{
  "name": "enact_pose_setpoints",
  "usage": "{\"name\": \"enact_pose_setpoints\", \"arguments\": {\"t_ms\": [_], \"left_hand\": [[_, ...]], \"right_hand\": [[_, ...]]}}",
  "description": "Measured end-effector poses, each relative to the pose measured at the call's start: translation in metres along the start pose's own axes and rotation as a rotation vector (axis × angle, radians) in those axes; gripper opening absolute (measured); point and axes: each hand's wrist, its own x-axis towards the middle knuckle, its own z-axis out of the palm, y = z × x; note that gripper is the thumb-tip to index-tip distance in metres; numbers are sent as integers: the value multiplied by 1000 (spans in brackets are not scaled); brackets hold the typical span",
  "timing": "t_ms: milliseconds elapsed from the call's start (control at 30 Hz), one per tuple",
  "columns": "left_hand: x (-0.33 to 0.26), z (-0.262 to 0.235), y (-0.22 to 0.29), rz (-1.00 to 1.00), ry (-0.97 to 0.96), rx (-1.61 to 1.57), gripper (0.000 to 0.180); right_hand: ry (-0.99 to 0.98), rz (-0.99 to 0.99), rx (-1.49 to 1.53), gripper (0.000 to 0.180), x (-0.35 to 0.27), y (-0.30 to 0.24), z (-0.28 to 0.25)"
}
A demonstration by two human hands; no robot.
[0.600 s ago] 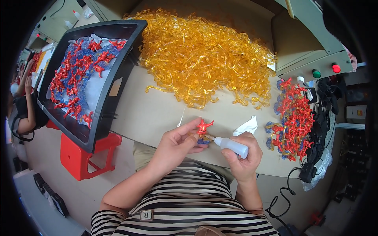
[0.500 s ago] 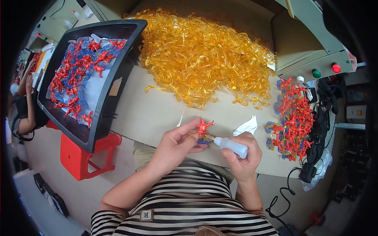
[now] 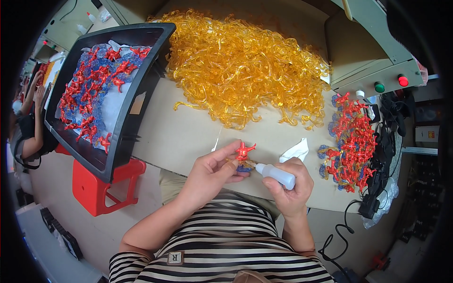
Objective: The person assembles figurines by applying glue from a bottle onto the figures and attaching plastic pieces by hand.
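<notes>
One red figure (image 3: 244, 152) pinched in left hand (image 3: 211, 172), glue bottle (image 3: 277, 175) tip touching.

One black tray (image 3: 141, 101) | one red stool (image 3: 101, 186) | one white squeeze bottle (image 3: 278, 175) | two round buttons (image 3: 390, 84) | one heap of amber strands (image 3: 240, 70) | red figures too many, perhaps dozens (image 3: 354, 141)

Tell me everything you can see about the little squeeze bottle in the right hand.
The squeeze bottle is small, white and looks like soft translucent plastic, with a narrow tapered nozzle. It lies nearly level, nozzle pointing to the person's left, over the near edge of the table. The right hand wraps its body, fingers curled over the top. The nozzle tip meets the base of a small red figure with a blue piece beneath it, pinched in the left hand. How full it is cannot be told.
</notes>
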Motion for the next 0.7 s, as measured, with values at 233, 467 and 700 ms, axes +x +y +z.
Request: {"name": "enact_pose_setpoints", "arguments": {"t_ms": [233, 467, 700], "left_hand": [[-1, 1, 1, 4, -4, -13, 40], [-1, 1, 0, 5, -3, -16, 41], [-1, 0, 0, 5, 5, -12, 41]], "right_hand": [[16, -37, -5, 37, 0, 0, 1], [-5, -56, -47, 38, 2, -4, 1], [-5, -63, -54, 38, 3, -6, 2]]}}
